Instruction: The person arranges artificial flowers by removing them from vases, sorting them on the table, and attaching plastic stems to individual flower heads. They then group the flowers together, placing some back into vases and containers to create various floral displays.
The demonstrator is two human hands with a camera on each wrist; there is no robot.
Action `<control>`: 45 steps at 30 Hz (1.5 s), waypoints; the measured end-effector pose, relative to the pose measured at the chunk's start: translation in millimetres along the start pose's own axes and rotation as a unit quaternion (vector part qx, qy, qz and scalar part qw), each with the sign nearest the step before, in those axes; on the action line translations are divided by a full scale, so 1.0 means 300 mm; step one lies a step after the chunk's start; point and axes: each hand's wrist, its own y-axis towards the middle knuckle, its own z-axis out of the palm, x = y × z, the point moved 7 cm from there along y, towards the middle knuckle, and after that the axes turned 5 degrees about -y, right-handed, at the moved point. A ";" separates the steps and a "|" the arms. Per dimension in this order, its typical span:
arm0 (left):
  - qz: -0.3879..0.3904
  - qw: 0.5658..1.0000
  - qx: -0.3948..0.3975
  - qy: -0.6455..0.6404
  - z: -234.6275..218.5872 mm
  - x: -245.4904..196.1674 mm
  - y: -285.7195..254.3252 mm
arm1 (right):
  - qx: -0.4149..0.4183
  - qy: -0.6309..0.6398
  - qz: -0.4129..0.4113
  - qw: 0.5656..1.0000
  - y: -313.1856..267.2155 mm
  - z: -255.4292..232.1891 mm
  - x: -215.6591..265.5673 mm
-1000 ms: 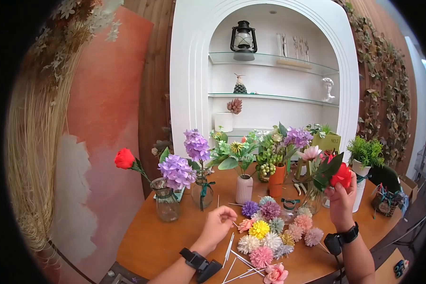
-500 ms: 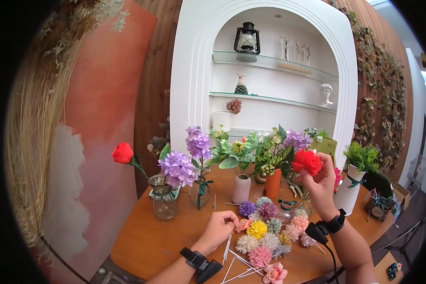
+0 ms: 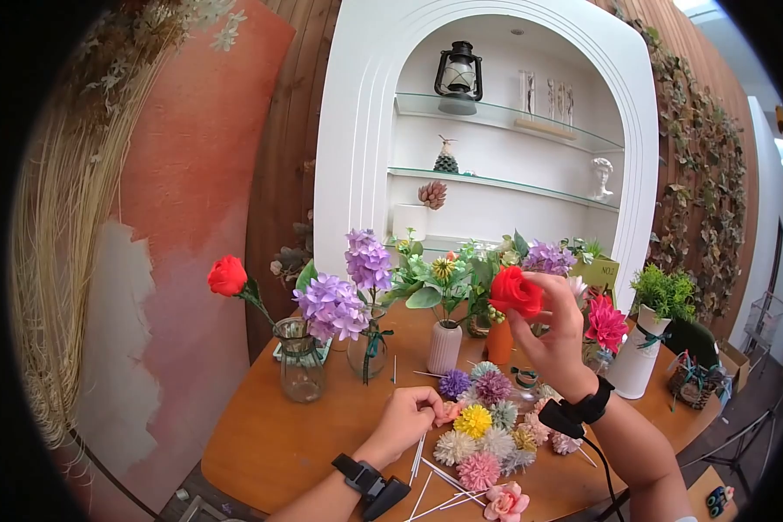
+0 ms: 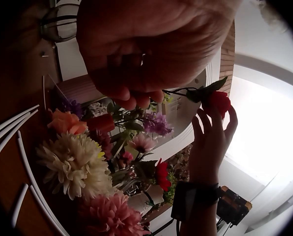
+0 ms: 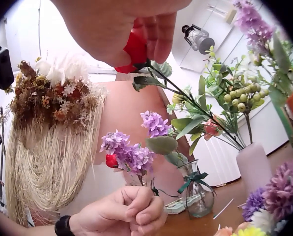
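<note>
My right hand (image 3: 558, 335) is raised over the back of the table and holds a red artificial rose (image 3: 515, 291) by its bloom. In the right wrist view the rose's dark green stem (image 5: 185, 98) slants down past the leaves behind it. My left hand (image 3: 398, 422) stays low over the table, fingers loosely curled with nothing seen in them. Just beside its fingertips lies a peach flower (image 3: 446, 411), and white sticks (image 3: 422, 496) spread below. Seen in the left wrist view, this hand hides part of the rose's stem.
Several pompom flowers (image 3: 473, 421) lie mid-table. At the left stand a glass vase (image 3: 303, 374) with a red rose and purple flowers, and a ribboned glass bottle (image 3: 368, 355). A pink ribbed vase (image 3: 445, 348) and a tall white vase (image 3: 639, 357) stand farther right.
My right hand has carried the rose leftward from the right-hand vases to above the orange vase. My left hand has stayed near the peach flower, its fingers drawn in more.
</note>
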 end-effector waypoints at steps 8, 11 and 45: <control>-0.016 1.000 -0.008 0.002 0.002 -0.011 -0.005 | -0.035 -0.074 -0.041 0.996 0.044 -0.012 0.023; -0.007 0.999 -0.014 0.029 -0.004 -0.005 -0.001 | -0.087 -0.014 -0.030 0.996 0.067 -0.054 0.043; 0.000 1.000 -0.002 0.012 0.002 -0.013 0.000 | -0.045 -0.029 0.000 0.999 0.055 0.016 -0.002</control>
